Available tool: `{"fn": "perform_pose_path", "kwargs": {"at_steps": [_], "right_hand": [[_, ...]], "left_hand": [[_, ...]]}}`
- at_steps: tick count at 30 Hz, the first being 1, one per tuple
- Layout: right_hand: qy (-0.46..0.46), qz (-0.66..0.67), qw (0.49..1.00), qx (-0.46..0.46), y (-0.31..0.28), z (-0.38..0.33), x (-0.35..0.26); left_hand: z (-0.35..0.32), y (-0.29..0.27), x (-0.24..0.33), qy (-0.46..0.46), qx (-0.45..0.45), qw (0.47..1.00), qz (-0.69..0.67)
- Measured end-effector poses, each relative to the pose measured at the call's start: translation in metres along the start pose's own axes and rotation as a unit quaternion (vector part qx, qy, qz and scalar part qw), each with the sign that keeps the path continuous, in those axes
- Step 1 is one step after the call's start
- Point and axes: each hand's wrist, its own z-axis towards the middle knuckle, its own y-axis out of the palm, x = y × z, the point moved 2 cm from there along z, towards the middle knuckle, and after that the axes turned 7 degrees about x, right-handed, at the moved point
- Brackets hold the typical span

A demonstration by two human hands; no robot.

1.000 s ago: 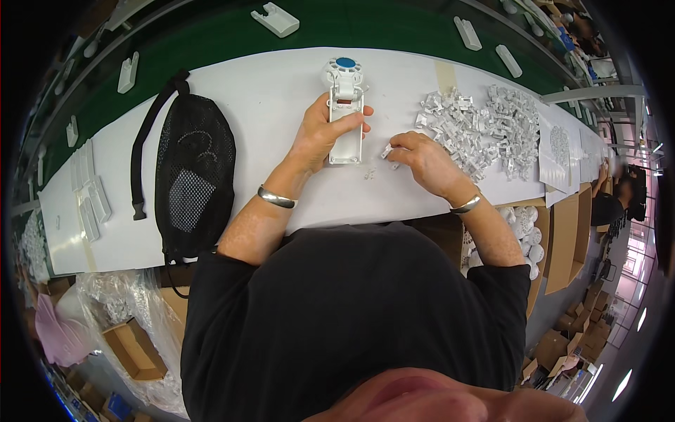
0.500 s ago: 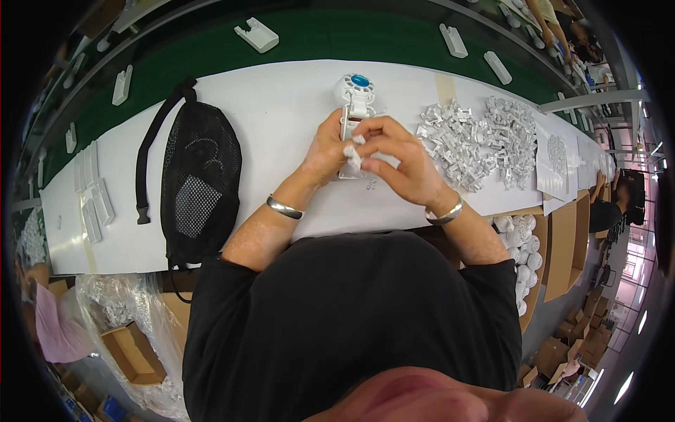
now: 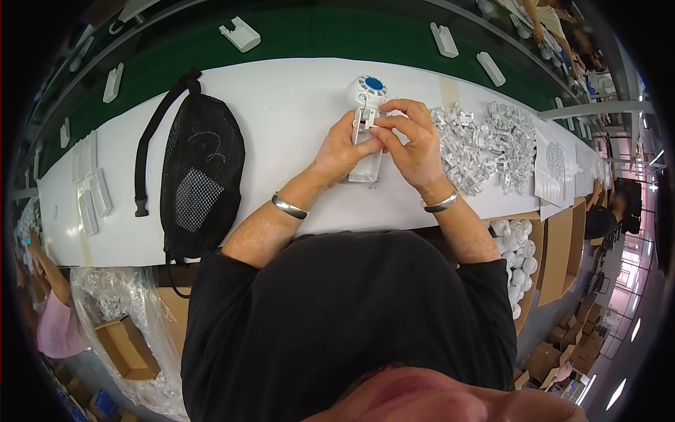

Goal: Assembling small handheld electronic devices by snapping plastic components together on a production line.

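Observation:
In the middle of the white worktop lies a long open white plastic housing with a round vented head at its far end. A blue disc is set in that head. My left hand is closed around the housing's left side, its thumb reaching across the opening. My right hand pinches a small white plastic clip against the housing, just below the head. The fingers partly cover the clip, so I cannot tell whether it is seated.
Piles of small white clips lie to the right. Left are a black mesh bag and several white covers. More white housings sit on the green conveyor beyond. A carton of white round heads stands at lower right. Co-workers are at both sides.
My right hand has brought the small clip forward from over the housing's near part to just below the head. The housing now sits slightly further right, with my left hand still around it.

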Motion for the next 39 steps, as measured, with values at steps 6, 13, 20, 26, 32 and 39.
{"fn": "perform_pose_path", "kwargs": {"at_steps": [6,13,20,26,32,39], "right_hand": [[-0.065,-0.056,0.996,0.015,-0.001,0.0,-0.003],[-0.07,-0.074,0.99,0.093,0.003,-0.003,-0.013],[-0.046,-0.029,0.99,0.132,0.004,-0.01,-0.003],[0.033,-0.012,0.996,0.08,-0.005,-0.001,-0.006],[-0.054,-0.101,0.99,0.083,-0.004,-0.014,-0.01],[0.084,0.058,0.986,0.133,-0.012,-0.029,-0.016]], "left_hand": [[-0.001,0.005,-0.003,0.009,-0.002,1.0,-0.008],[-0.001,0.003,-0.01,0.049,-0.013,0.999,-0.011],[-0.005,0.009,-0.001,0.114,-0.003,0.993,0.038],[-0.005,0.009,-0.002,0.038,-0.047,0.998,-0.002],[-0.007,0.01,-0.003,0.126,-0.02,0.991,0.033],[-0.01,0.012,0.005,0.108,0.032,0.992,0.05]]}}
